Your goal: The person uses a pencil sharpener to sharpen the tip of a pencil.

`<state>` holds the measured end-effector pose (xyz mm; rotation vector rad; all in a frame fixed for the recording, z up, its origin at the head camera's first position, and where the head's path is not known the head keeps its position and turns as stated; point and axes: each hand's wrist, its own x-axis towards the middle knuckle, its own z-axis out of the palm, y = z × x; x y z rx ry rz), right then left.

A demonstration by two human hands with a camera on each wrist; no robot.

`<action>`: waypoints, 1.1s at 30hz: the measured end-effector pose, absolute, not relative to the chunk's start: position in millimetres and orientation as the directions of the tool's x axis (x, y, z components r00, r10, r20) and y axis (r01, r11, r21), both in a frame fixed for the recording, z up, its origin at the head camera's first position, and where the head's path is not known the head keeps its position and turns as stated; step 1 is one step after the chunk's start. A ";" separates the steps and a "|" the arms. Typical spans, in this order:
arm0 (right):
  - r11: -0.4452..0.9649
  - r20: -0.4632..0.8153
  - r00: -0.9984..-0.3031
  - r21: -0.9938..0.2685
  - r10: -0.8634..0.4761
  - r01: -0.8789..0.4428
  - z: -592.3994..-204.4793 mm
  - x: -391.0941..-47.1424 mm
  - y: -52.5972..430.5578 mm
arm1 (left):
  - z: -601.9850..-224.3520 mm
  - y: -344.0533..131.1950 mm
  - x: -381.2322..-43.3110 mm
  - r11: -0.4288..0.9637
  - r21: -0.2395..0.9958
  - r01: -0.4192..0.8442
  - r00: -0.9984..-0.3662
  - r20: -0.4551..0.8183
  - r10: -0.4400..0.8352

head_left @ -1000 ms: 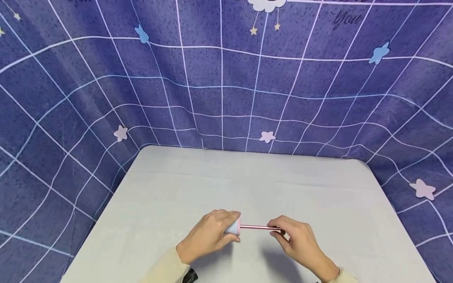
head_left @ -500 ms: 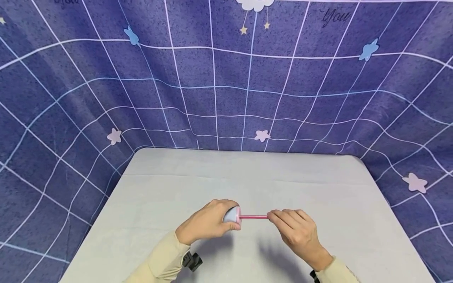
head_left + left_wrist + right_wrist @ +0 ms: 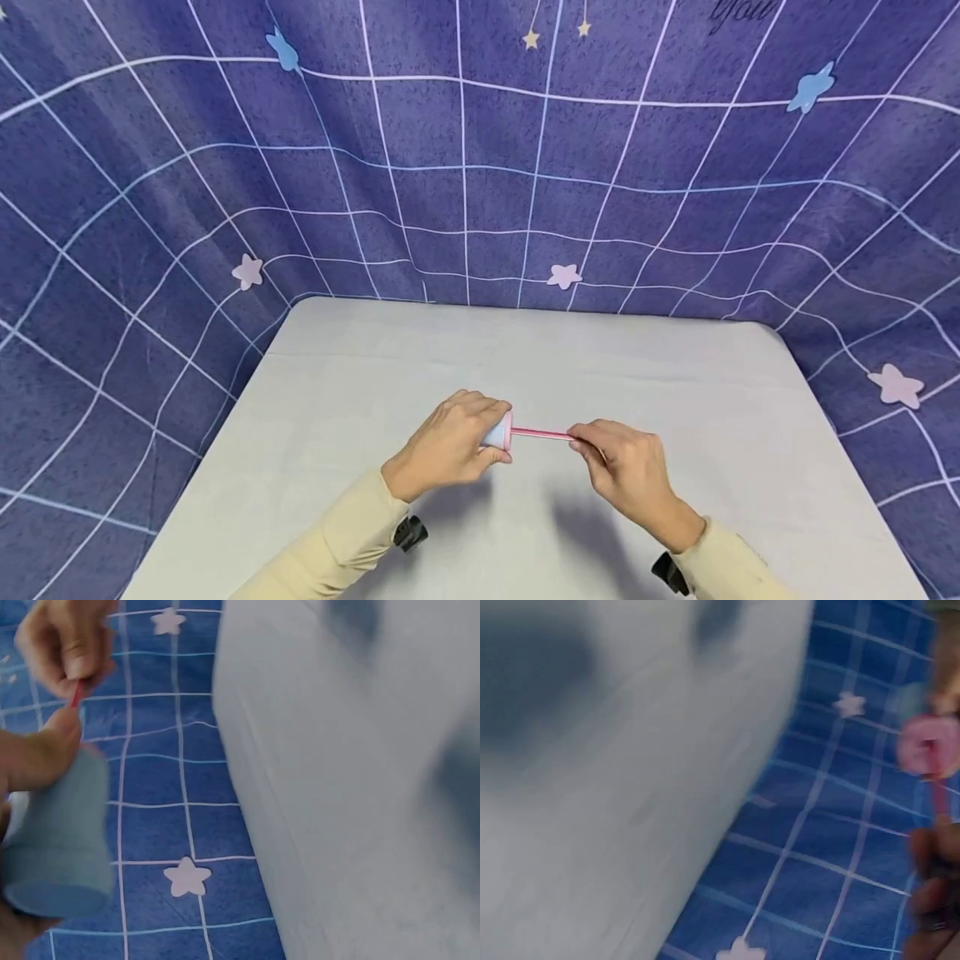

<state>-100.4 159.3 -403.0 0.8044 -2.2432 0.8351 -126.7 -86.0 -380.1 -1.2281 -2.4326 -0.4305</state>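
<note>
In the head view, my left hand (image 3: pixel 450 437) grips a light-blue pencil sharpener (image 3: pixel 497 435) with a pink end facing right. A thin red pencil (image 3: pixel 542 433) with a pale stripe runs level from the hole in that end. The right hand (image 3: pixel 630 467) pinches the pencil between thumb and fingers, a short way from the pink face, and hides its far end. In the left wrist view the sharpener's rounded blue base (image 3: pixel 60 896) points toward the camera. The pink face (image 3: pixel 922 746) with its dark hole shows in the right wrist view, blurred.
Both hands are above a white-covered table (image 3: pixel 375 350), with their shadows falling on it. Behind and beside it hangs a dark blue curtain (image 3: pixel 495 200) with grid lines and stars. A small black device (image 3: pixel 410 533) sits at the left wrist, another (image 3: pixel 670 573) at the right.
My right hand rolled over the pencil, back of the hand upward, and has now turned back to a thumb-and-finger pinch. Both hands sit higher in view. The left keeps its hold on the sharpener.
</note>
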 end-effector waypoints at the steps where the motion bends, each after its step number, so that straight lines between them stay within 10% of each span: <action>1: 0.615 0.599 -0.741 -0.471 -0.304 -0.633 -397.3 -98.2 157.8 | -382.4 -86.4 -126.3 0.571 0.038 0.820 -0.510 0.503 0.698; 4: 0.577 0.230 -0.927 -0.730 -0.297 -0.366 -379.7 -97.4 156.8 | -391.0 -86.7 -125.2 0.558 -0.121 0.821 -0.383 0.608 0.695; 8: 0.532 -0.025 -0.915 -0.820 -0.402 -0.211 -365.3 -107.0 163.7 | -401.5 -87.1 -121.7 0.540 -0.201 0.817 -0.277 0.685 0.674; 17: 0.599 0.304 -0.842 -0.597 -0.446 -0.533 -389.0 -112.2 167.7 | -403.9 -90.5 -114.0 0.613 -0.004 0.790 -0.470 0.638 0.610; 23: 0.604 0.681 -0.611 -0.303 -0.405 -0.737 -408.0 -110.5 169.6 | -398.0 -92.8 -121.3 0.617 0.113 0.779 -0.567 0.549 0.615; 33: 0.620 0.916 0.023 0.290 -0.401 -0.729 -396.3 -115.0 164.2 | -375.9 -94.9 -127.3 0.561 0.451 0.694 -0.694 0.212 0.688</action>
